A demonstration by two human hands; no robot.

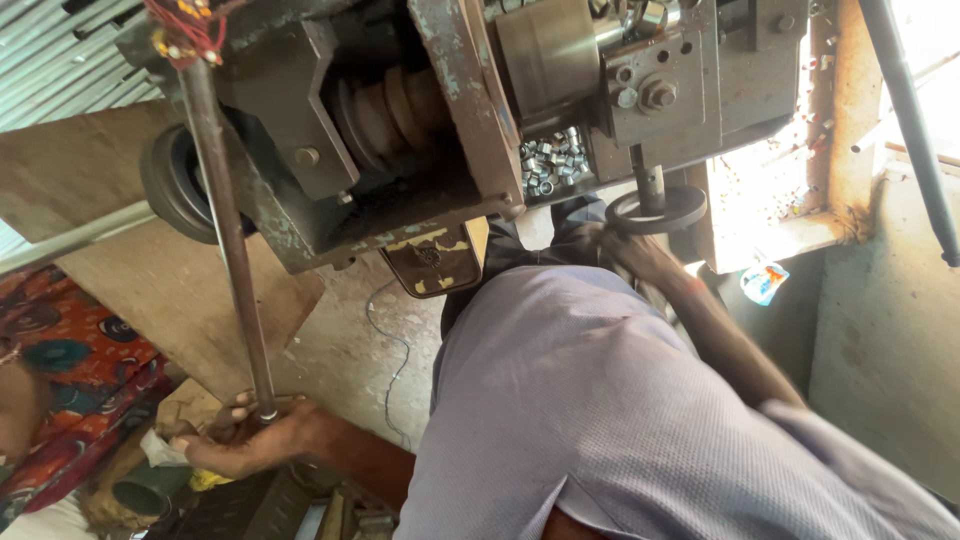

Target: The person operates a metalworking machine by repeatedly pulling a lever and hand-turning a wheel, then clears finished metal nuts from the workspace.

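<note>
The left hand (245,440) is clenched around the long grey steel lever rod (228,240) at its lower end — stiff, heavy. The right hand (630,250) grasps the round dark metal handwheel (655,210).

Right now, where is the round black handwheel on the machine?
In the head view, the black handwheel sits upper right of centre, on a short shaft under the grey machine body, right of the pile of small metal rings; the right hand touches it from below.
</note>
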